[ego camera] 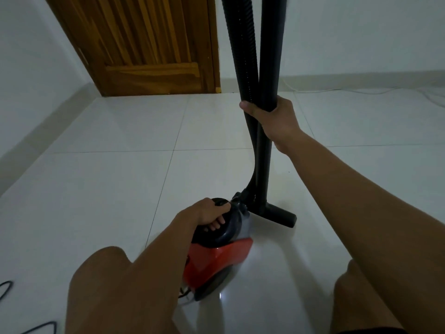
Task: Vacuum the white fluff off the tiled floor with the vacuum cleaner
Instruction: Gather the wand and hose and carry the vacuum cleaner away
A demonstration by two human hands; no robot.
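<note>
**Desk:** Head view: what do the hands have?

**Photographer:** The left hand (207, 213) curls its fingers round the black carry handle (219, 202) on top of the red-and-grey vacuum cleaner (216, 259). The cleaner sits on the white tiled floor (108, 189) between the person's bare knees (106, 261). The right hand (272, 119) is wrapped round two black lengths at once, the ribbed hose (237, 44) and the smooth rigid tube (271, 44), with the thumb laid across the hose. Above that grip both stand nearly upright and run out of the top of the frame.

**Desk:** And below the right-hand grip?

**Photographer:** The tube drops to the floor nozzle (281, 215), flat on the tile just beyond the left hand. The hose bends into the cleaner's front end beside it.

**Desk:** Anything in the dust container?

**Photographer:** The greyish casing (243, 227) just ahead of the left-hand grip is too dim to show its contents. Beyond both grips stands a wooden door (149, 44). A white cable (361, 91) runs along the wall right of the right hand, and a black cord (36, 327) lies left of the left arm.
</note>
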